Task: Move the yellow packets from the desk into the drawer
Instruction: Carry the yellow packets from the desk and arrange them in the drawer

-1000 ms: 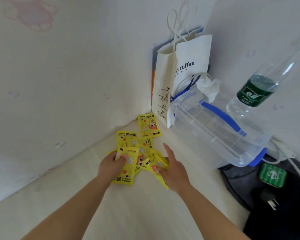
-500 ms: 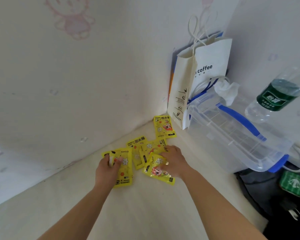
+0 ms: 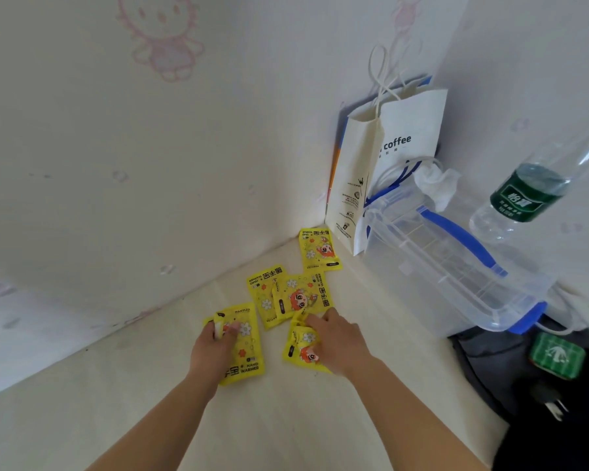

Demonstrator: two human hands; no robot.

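Several yellow hand-warmer packets lie on the pale desk [image 3: 286,419] near the wall corner. My left hand [image 3: 211,351] grips the near-left yellow packet [image 3: 244,355] at its top edge. My right hand [image 3: 337,341] is closed on a crumpled yellow packet [image 3: 300,348]. Two overlapping packets [image 3: 286,297] lie flat just beyond my hands. One more packet [image 3: 318,249] lies alone by the paper bag. No drawer is in view.
A white coffee paper bag [image 3: 381,171] stands in the corner. Right of it sits a clear plastic box with blue handle [image 3: 456,263], a tissue and a green-labelled water bottle [image 3: 524,195] on top. A dark bag [image 3: 541,385] with a green card lies at the right.
Both hands have closed on packets and pulled them apart from the pile; the pile is now spread out. The camera has tilted up and shifted.
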